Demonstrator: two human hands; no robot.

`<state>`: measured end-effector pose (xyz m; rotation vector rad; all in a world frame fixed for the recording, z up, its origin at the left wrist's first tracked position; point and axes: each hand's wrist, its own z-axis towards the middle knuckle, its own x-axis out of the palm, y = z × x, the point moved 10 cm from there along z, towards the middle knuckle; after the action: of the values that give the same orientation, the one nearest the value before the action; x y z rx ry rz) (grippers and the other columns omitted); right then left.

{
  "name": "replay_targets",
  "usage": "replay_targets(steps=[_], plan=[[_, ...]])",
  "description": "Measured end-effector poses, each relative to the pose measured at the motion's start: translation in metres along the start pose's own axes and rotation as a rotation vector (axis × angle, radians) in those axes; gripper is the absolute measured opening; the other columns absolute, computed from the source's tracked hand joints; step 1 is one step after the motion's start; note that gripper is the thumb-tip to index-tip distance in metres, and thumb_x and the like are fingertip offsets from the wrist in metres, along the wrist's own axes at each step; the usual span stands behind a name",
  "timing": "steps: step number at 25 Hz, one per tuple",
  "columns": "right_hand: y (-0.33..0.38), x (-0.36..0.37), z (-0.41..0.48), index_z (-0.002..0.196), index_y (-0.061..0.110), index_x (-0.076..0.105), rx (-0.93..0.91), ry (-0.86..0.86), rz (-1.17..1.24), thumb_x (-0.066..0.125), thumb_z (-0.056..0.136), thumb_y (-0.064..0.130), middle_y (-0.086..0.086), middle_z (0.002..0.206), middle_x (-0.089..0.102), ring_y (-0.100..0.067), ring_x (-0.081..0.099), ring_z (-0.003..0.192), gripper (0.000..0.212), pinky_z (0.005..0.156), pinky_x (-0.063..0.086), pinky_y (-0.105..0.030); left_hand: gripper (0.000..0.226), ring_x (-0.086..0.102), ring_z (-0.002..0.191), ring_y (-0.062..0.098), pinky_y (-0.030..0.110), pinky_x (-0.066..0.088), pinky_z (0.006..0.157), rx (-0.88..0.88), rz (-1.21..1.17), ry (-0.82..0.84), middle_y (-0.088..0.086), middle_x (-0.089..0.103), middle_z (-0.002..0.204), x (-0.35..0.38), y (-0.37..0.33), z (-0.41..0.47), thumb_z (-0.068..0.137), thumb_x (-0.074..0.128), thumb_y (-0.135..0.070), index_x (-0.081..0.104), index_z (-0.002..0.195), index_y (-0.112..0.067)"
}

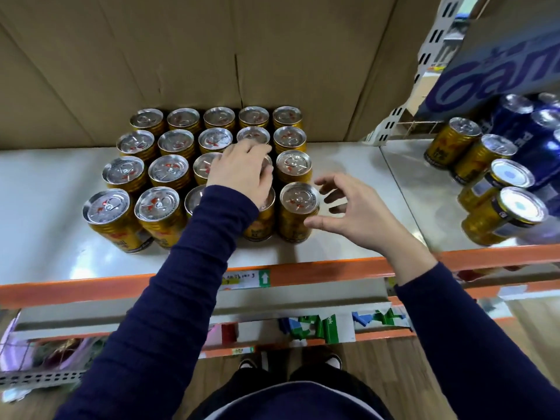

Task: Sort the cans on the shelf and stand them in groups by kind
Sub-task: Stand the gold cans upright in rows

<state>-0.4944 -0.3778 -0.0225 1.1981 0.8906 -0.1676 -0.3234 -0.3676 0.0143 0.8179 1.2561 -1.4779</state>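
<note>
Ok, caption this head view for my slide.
Left hand rests atop a block of gold cans on the shelf, right hand open beside its front corner can; blue cans farther right.

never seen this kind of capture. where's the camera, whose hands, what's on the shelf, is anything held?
There is no robot: a person works with bare hands. The single picture comes from a camera worn on their head, looking forward and down. On the white shelf a block of gold cans stands upright, four rows of five, with cardboard behind. Farther right sits a mixed cluster of gold and blue cans. The left hand lies over can tops inside the block; whether it grips one cannot be told. The right hand is open, fingers spread beside the front-right gold can, not closed on it.
</note>
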Motion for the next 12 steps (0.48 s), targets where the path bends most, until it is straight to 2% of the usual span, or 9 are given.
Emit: replay_targets(steps=[2, 4, 6, 8, 10, 12], plan=[[-0.013, -0.033, -0.005, 0.112, 0.021, 0.063, -0.006, -0.095, -0.038, 0.073, 0.078, 0.043, 0.008, 0.101, 0.060, -0.009, 0.059, 0.092, 0.042, 0.078, 0.053, -0.024, 0.039, 0.049, 0.118, 0.027, 0.045, 0.041, 0.098, 0.085, -0.022, -0.016, 0.007, 0.054, 0.129, 0.000, -0.032, 0.007, 0.092, 0.050, -0.028, 0.052, 0.129, -0.016], [-0.032, -0.081, -0.011, 0.108, 0.018, 0.067, 0.002, -0.232, -0.101, 0.071, 0.085, 0.033, 0.002, 0.100, 0.065, -0.009, 0.061, 0.088, 0.028, 0.074, 0.051, -0.017, 0.039, 0.051, 0.116, 0.026, 0.044, 0.042, 0.096, 0.170, -0.031, 0.005, 0.006, 0.056, 0.126, 0.007, -0.070, 0.017, 0.091, 0.051, -0.030, 0.053, 0.127, -0.016], [-0.052, -0.126, -0.016, 0.109, 0.017, 0.068, 0.016, -0.320, -0.176, 0.069, 0.087, 0.026, 0.002, 0.099, 0.066, -0.010, 0.061, 0.087, 0.024, 0.074, 0.047, -0.010, 0.040, 0.051, 0.115, 0.024, 0.043, 0.042, 0.097, 0.218, -0.046, 0.043, 0.005, 0.056, 0.125, 0.019, -0.102, 0.028, 0.091, 0.052, -0.032, 0.053, 0.127, -0.017], [-0.076, -0.167, -0.019, 0.108, 0.016, 0.069, 0.055, -0.364, -0.231, 0.070, 0.086, 0.025, 0.005, 0.095, 0.065, -0.012, 0.061, 0.086, 0.023, 0.079, 0.047, -0.018, 0.040, 0.052, 0.113, 0.024, 0.043, 0.042, 0.096, 0.245, -0.081, 0.087, 0.004, 0.056, 0.124, 0.037, -0.135, 0.041, 0.091, 0.052, -0.033, 0.053, 0.127, -0.017], [-0.109, -0.213, -0.022, 0.104, 0.016, 0.070, 0.118, -0.408, -0.267, 0.071, 0.084, 0.024, 0.003, 0.088, 0.065, -0.018, 0.062, 0.079, 0.021, 0.077, 0.049, -0.023, 0.040, 0.053, 0.110, 0.023, 0.041, 0.045, 0.093, 0.274, -0.105, 0.136, 0.003, 0.056, 0.122, 0.059, -0.177, 0.059, 0.090, 0.053, -0.035, 0.052, 0.127, -0.019], [-0.145, -0.250, -0.019, 0.104, 0.015, 0.069, 0.187, -0.437, -0.337, 0.071, 0.082, 0.025, -0.003, 0.092, 0.067, -0.025, 0.064, 0.086, 0.025, 0.077, 0.047, -0.027, 0.041, 0.054, 0.111, 0.021, 0.037, 0.046, 0.093, 0.310, -0.124, 0.185, 0.003, 0.056, 0.125, 0.082, -0.214, 0.080, 0.091, 0.053, -0.036, 0.052, 0.129, -0.018]])
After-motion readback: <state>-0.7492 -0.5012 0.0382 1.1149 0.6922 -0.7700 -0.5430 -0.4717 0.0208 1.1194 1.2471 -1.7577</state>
